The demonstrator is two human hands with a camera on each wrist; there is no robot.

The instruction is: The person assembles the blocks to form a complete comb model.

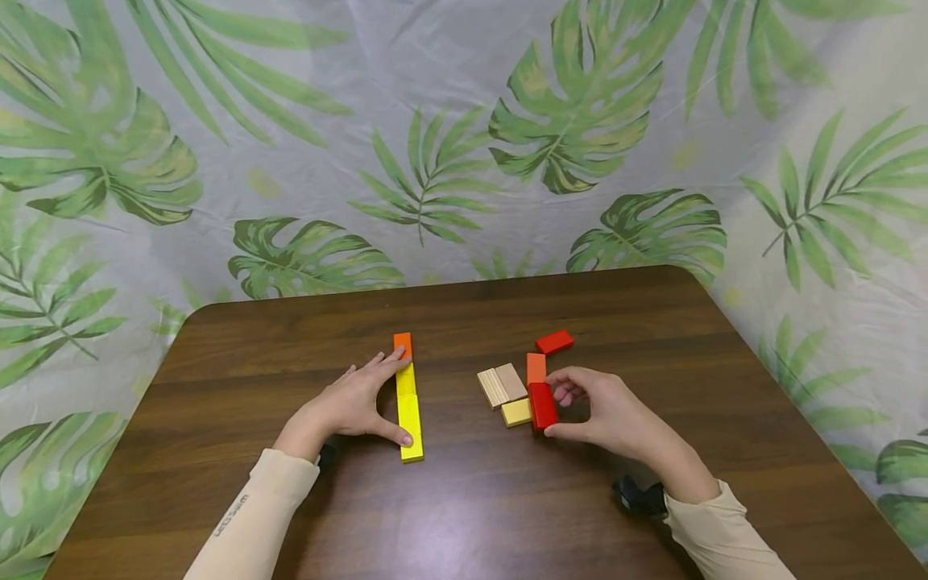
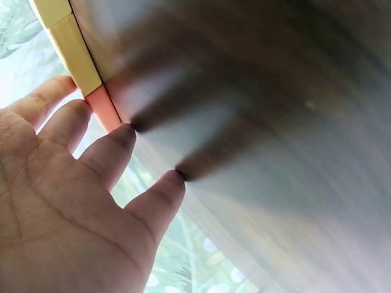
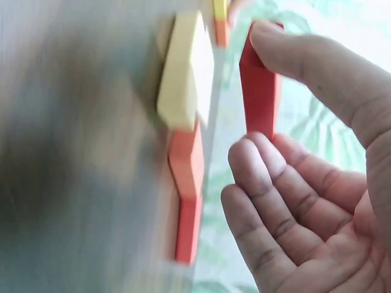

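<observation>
Right hand (image 1: 616, 415) pinches a red block (image 1: 542, 407) at its fingertips (image 3: 246, 157); spread left hand (image 1: 357, 403) touches yellow block (image 1: 409, 415).

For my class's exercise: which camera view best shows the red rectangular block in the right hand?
Right wrist: the red rectangular block looms largest, pinched by the right hand. Head shows it smaller, from above; left wrist omits it.

Green-leaf-printed pale curtain (image 1: 449, 72) hangs behind; brown wood-grain table (image 1: 239, 362) bears a soft glare (image 1: 449, 532).
</observation>
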